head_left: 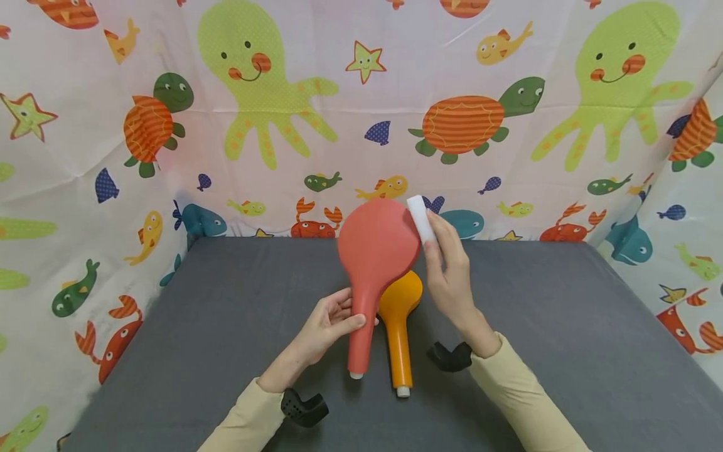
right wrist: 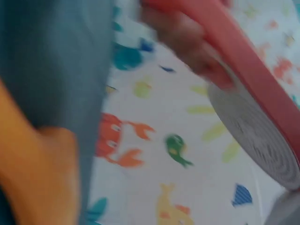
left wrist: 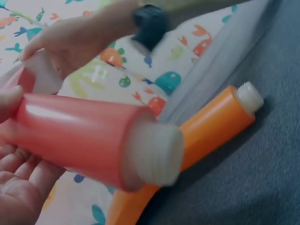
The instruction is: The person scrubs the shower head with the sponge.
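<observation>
My left hand [head_left: 330, 320] grips the handle of a red shower head [head_left: 380, 242], held upright above the table with its smooth back toward the head camera. Its white threaded end [left wrist: 161, 152] shows in the left wrist view, its grey ringed spray face [right wrist: 255, 133] in the right wrist view. My right hand [head_left: 452, 276] pinches a white sponge [head_left: 420, 218] at the right rim of the red head. Behind and below is an orange shower head [head_left: 400, 345], partly covered by the red one; it lies on the table.
Under everything spreads a dark grey table cover [head_left: 254, 295]. A printed cloth [head_left: 361, 125] with sea animals hangs around the back and sides. Each wrist wears a black mount, the left one [head_left: 305, 408] and the right one [head_left: 450, 356].
</observation>
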Demonstrator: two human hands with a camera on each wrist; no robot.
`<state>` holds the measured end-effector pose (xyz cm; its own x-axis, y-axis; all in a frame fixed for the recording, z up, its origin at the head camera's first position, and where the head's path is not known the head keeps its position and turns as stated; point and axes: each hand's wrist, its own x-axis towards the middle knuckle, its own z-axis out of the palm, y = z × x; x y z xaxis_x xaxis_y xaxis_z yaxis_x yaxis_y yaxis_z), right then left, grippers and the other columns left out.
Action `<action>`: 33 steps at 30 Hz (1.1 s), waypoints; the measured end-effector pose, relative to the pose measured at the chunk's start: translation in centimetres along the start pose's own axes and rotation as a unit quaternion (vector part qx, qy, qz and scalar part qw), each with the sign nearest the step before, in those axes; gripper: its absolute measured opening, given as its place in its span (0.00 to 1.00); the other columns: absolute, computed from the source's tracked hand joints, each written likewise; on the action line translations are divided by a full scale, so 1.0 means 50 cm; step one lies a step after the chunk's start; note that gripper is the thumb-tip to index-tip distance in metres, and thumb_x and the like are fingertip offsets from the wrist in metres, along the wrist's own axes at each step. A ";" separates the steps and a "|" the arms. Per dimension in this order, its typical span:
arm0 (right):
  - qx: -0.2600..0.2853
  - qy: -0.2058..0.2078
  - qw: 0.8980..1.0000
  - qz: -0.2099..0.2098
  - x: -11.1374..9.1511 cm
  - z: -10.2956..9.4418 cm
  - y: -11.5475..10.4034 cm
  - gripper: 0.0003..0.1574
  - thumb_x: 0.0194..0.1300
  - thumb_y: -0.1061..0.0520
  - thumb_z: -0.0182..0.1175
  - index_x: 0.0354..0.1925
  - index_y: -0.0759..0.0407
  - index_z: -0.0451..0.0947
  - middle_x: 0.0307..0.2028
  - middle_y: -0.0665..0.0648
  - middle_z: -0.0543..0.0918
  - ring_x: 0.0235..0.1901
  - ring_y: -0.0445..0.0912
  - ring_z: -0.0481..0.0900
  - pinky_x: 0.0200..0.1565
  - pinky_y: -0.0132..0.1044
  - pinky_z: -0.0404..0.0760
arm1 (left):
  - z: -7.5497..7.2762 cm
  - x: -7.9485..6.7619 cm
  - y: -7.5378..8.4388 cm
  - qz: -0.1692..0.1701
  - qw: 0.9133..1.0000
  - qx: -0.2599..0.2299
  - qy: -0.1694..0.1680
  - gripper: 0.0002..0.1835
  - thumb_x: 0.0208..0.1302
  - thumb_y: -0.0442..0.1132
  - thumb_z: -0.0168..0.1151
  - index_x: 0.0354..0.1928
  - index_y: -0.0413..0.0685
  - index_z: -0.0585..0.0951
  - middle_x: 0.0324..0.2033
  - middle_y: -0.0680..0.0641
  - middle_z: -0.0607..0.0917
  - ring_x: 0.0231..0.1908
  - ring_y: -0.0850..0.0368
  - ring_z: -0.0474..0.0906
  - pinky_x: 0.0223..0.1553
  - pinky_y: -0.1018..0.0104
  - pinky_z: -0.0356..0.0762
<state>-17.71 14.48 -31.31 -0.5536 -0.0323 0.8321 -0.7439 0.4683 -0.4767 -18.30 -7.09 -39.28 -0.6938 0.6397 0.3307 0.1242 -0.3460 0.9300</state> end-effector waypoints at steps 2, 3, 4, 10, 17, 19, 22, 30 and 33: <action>0.000 -0.010 0.999 0.039 0.022 -0.013 -0.011 0.25 0.64 0.75 0.44 0.60 0.75 0.64 0.57 0.71 0.69 0.53 0.57 0.68 0.54 0.27 0.69 | 0.001 0.000 -0.001 -0.005 1.000 0.021 -0.003 0.27 0.64 0.32 0.57 0.63 0.30 0.62 0.50 0.34 0.76 0.44 0.48 0.80 0.48 0.57 0.76; 0.000 -0.016 0.998 0.054 0.029 -0.018 -0.013 0.25 0.66 0.74 0.43 0.61 0.74 0.63 0.57 0.70 0.69 0.53 0.56 0.69 0.53 0.26 0.68 | 0.002 0.001 -0.001 -0.006 1.000 0.030 -0.003 0.27 0.64 0.32 0.57 0.63 0.30 0.62 0.51 0.32 0.74 0.44 0.47 0.80 0.48 0.57 0.76; 0.000 -0.021 0.998 0.065 0.032 -0.021 -0.014 0.25 0.66 0.74 0.43 0.61 0.74 0.63 0.57 0.69 0.69 0.53 0.55 0.69 0.53 0.25 0.68 | 0.003 0.001 -0.001 -0.005 0.999 0.035 -0.003 0.27 0.64 0.32 0.57 0.63 0.30 0.62 0.52 0.29 0.73 0.44 0.47 0.80 0.48 0.57 0.76; 0.008 -0.023 0.999 0.048 -0.009 -0.020 -0.007 0.27 0.63 0.76 0.45 0.61 0.76 0.61 0.58 0.71 0.67 0.53 0.57 0.68 0.54 0.27 0.68 | -0.002 0.006 0.005 0.008 0.998 0.065 0.023 0.27 0.63 0.31 0.58 0.62 0.31 0.63 0.51 0.28 0.73 0.43 0.53 0.81 0.47 0.57 0.77; 0.001 -0.021 0.999 0.035 -0.031 -0.026 0.005 0.26 0.61 0.78 0.46 0.59 0.78 0.63 0.57 0.73 0.68 0.52 0.59 0.69 0.53 0.26 0.68 | -0.014 0.006 0.004 0.017 0.993 0.114 0.019 0.29 0.64 0.30 0.56 0.66 0.32 0.60 0.55 0.27 0.70 0.43 0.57 0.80 0.46 0.60 0.77; -0.006 -0.022 0.999 0.041 -0.013 -0.033 0.004 0.25 0.62 0.77 0.45 0.59 0.77 0.64 0.57 0.72 0.68 0.53 0.59 0.69 0.54 0.26 0.68 | -0.014 0.005 0.003 0.016 0.992 0.127 0.008 0.30 0.64 0.30 0.56 0.67 0.33 0.59 0.58 0.29 0.68 0.44 0.56 0.79 0.46 0.62 0.77; -0.018 -0.032 0.998 0.053 0.017 -0.044 -0.005 0.23 0.64 0.76 0.44 0.58 0.76 0.66 0.56 0.71 0.70 0.54 0.58 0.69 0.53 0.25 0.68 | -0.011 0.002 0.001 0.016 0.990 0.139 -0.002 0.31 0.64 0.30 0.55 0.67 0.34 0.58 0.62 0.35 0.66 0.45 0.51 0.77 0.45 0.64 0.78; -0.011 -0.026 0.998 0.047 -0.002 -0.046 0.002 0.24 0.62 0.77 0.45 0.58 0.76 0.65 0.57 0.71 0.69 0.56 0.58 0.68 0.53 0.25 0.69 | -0.010 0.000 -0.008 0.044 0.986 0.161 0.031 0.30 0.63 0.28 0.56 0.66 0.33 0.59 0.61 0.34 0.68 0.46 0.51 0.74 0.45 0.68 0.77; -0.007 -0.024 0.998 0.053 -0.029 -0.039 0.008 0.26 0.61 0.78 0.46 0.59 0.77 0.64 0.57 0.72 0.69 0.50 0.58 0.70 0.49 0.25 0.71 | -0.014 0.000 -0.011 0.054 0.984 0.164 0.049 0.31 0.63 0.27 0.56 0.67 0.34 0.59 0.61 0.35 0.68 0.46 0.52 0.75 0.45 0.68 0.77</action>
<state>-16.48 16.43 -32.14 -0.6468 -0.0228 0.7623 -0.6747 0.4831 -0.5581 -18.87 -7.36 -39.89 -0.7273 0.5364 0.4281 0.4114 -0.1585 0.8976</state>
